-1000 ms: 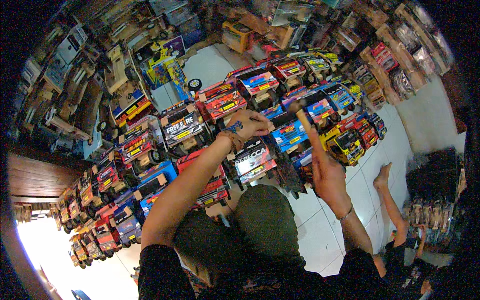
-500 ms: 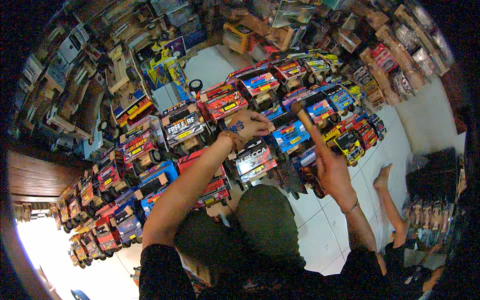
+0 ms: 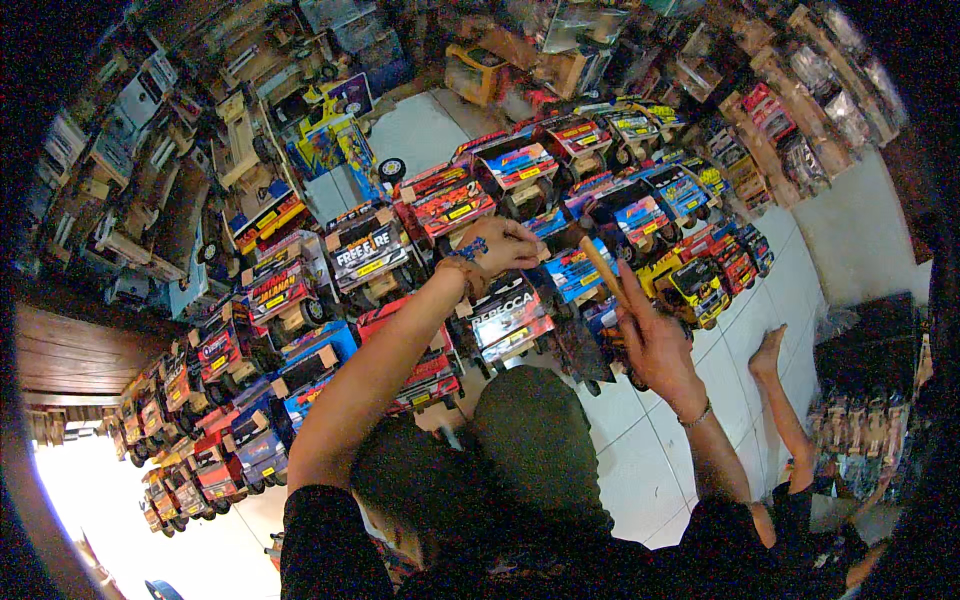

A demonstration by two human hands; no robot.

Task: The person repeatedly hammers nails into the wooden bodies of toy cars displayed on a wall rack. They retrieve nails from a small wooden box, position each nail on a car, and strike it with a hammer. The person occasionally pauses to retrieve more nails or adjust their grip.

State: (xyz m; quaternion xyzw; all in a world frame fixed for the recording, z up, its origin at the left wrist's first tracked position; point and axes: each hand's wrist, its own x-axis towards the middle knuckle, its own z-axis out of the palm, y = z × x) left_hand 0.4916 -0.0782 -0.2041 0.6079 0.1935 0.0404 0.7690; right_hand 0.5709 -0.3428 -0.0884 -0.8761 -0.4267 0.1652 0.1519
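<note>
Here's a slim, pale wooden handle (image 3: pixel 603 273), darker at its top, slanting over a blue-fronted toy truck (image 3: pixel 572 281), the right hand (image 3: pixel 660 352) gripping its lower end, forefinger extended. Across goes the left hand (image 3: pixel 493 248), palm down, fingertips pinched narrow on a small tan piece (image 3: pixel 542 252) at that truck's edge.

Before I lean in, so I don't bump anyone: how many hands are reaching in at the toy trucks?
2: the left hand, mid-picture, at a small pale piece; the right hand, farther right, holding a wooden-handled tool. Others may be hidden.
</note>
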